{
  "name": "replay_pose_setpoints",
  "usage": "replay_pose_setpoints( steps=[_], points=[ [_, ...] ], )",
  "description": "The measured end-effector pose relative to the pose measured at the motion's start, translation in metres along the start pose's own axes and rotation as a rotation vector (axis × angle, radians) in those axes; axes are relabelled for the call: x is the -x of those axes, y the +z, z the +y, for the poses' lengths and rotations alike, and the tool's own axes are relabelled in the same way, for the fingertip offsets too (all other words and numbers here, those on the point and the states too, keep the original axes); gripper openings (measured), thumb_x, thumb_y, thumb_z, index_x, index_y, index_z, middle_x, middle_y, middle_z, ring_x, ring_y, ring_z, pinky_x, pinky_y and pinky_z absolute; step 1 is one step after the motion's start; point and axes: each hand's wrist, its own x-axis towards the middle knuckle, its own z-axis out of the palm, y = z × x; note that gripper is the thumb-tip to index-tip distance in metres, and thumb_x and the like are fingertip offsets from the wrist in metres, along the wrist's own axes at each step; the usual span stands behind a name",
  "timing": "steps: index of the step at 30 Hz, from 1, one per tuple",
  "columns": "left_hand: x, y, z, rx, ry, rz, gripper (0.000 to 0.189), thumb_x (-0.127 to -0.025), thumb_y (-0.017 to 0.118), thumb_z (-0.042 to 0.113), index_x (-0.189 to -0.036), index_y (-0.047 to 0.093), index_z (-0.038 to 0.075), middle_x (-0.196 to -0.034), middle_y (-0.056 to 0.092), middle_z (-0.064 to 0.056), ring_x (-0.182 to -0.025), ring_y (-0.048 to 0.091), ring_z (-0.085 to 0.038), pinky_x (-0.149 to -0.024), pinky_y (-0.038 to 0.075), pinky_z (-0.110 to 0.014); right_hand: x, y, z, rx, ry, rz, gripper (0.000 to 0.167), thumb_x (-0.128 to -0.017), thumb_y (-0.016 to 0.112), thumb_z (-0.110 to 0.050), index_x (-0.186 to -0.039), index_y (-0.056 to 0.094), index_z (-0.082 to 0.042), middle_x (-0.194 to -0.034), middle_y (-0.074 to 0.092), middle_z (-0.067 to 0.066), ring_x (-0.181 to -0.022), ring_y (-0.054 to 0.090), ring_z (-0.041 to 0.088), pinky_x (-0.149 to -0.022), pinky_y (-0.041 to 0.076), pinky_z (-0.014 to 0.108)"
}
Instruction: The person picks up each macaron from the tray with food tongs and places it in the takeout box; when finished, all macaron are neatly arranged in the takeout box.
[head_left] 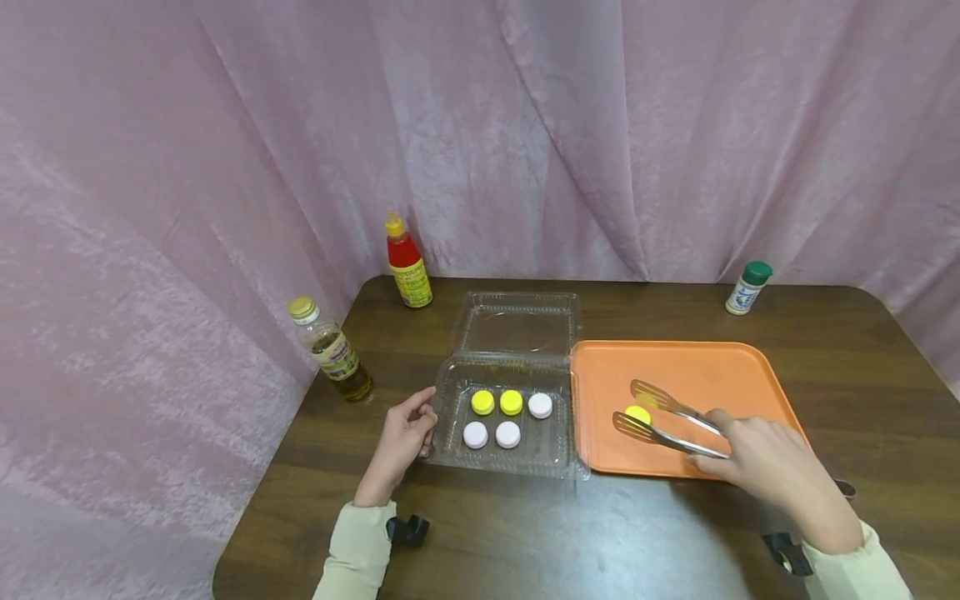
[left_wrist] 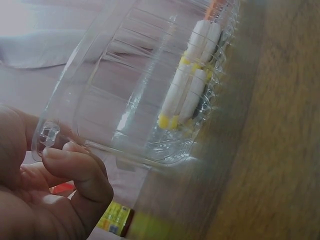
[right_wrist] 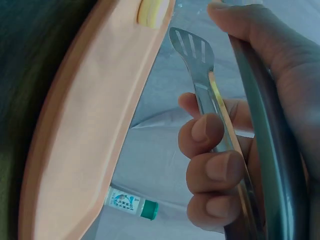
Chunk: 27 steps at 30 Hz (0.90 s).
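My left hand (head_left: 407, 433) pinches the left rim of a clear plastic clamshell box (head_left: 448, 417), which lies with its lid (head_left: 517, 329) folded back. Inside sit two yellow macaron-like discs (head_left: 482, 402) in the back row and three white ones (head_left: 540, 406). In my right hand (head_left: 765, 458) is a pair of metal tongs (head_left: 686, 442) with slotted ends, fingers and thumb on either arm. The tongs stand spread over an orange tray (head_left: 675, 362). Between their ends lies a yellow disc (head_left: 638, 414), and more yellow shows through the farther slotted end.
A bottle of oil (head_left: 337, 362) stands at the table's left edge, and a red sauce bottle (head_left: 408, 271) with a yellow cap behind it. At the back right is a small green-capped shaker (head_left: 747, 289). Pink curtain (head_left: 480, 150) hangs behind the wooden table (head_left: 525, 533).
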Motion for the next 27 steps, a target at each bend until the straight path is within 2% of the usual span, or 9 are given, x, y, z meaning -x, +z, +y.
replay_pose_setpoints(
  steps=[8,14,19,27],
  points=[
    [0.000,0.000,0.001,0.024,-0.001,0.007,0.048,-0.096,0.051,-0.006,-0.144,0.049,-0.005,-0.092,0.048,-0.008,-0.056,0.043,-0.011,-0.042,0.037,-0.021,0.003,0.001,0.005,0.008,-0.014,0.007,0.042,-0.081,0.081,-0.039,-0.106,0.067,-0.007,-0.069,0.057,-0.006,-0.060,0.053,0.016,-0.046,0.037,0.037],
    [0.000,0.001,0.000,0.040,-0.011,0.005,0.050,-0.095,0.051,-0.007,-0.145,0.048,-0.006,-0.092,0.048,-0.007,-0.056,0.043,-0.011,-0.042,0.036,-0.020,0.006,0.006,0.007,-0.014,-0.013,-0.014,0.039,-0.082,0.081,-0.040,-0.103,0.067,-0.010,-0.065,0.051,-0.008,-0.058,0.049,0.014,-0.045,0.035,0.036],
    [0.000,0.002,-0.001,0.042,-0.010,0.009,0.050,-0.095,0.051,-0.008,-0.144,0.049,-0.006,-0.091,0.049,-0.007,-0.056,0.043,-0.011,-0.041,0.036,-0.020,0.006,0.010,0.007,-0.005,-0.013,0.007,0.039,-0.082,0.081,-0.041,-0.101,0.067,-0.011,-0.064,0.047,-0.008,-0.057,0.046,0.015,-0.045,0.033,0.035],
    [0.002,0.001,0.000,0.013,-0.002,0.005,0.048,-0.096,0.052,-0.006,-0.144,0.048,-0.007,-0.089,0.049,-0.007,-0.055,0.043,-0.012,-0.042,0.037,-0.021,0.002,0.012,0.007,0.003,-0.031,0.005,0.038,-0.083,0.081,-0.041,-0.101,0.067,-0.011,-0.063,0.045,-0.009,-0.056,0.042,0.013,-0.046,0.033,0.034]
  ],
)
